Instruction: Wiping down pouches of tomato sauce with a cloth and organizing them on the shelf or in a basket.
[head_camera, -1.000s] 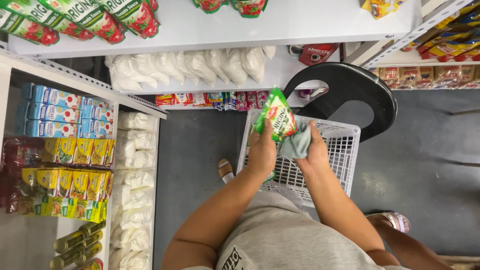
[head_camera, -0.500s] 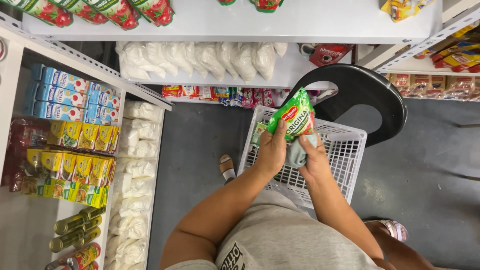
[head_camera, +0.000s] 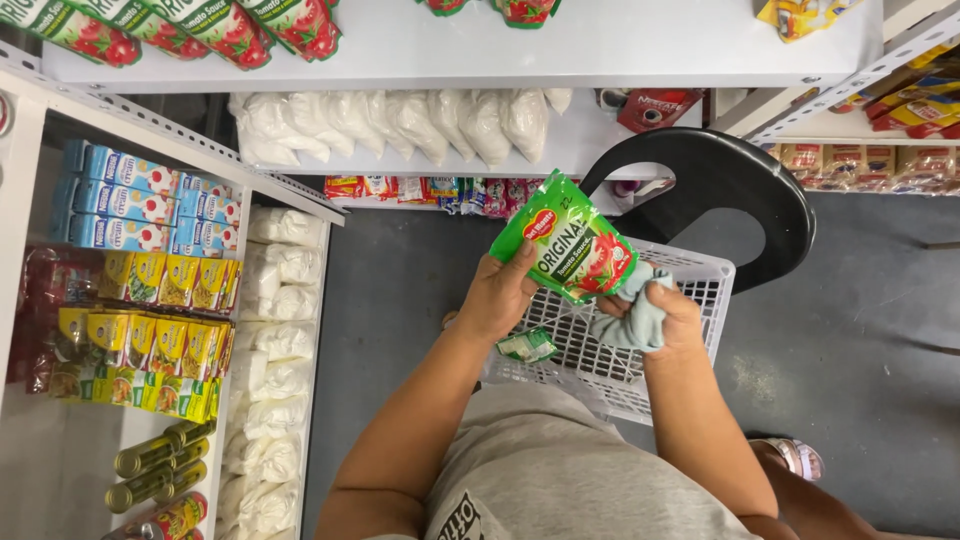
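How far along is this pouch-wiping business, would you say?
Done, by the look of it: green pouches already line the top shelf. In hand: the left hand holds a green tomato sauce pouch over the white basket, while the right hand presses a pale blue cloth against it. Left: another small green packet lies in the basket.

Bright, even overhead lighting; the white top shelf (head_camera: 560, 45) is nearly washed out, with little surface detail. Soft, short shadows fall under the shelf edges and below the basket (head_camera: 690, 275) on the grey floor (head_camera: 400, 300). The glossy green pouch (head_camera: 575, 248) shows slight sheen. Focus is sharp at centre; wide-angle distortion bends shelf lines toward the frame edges.
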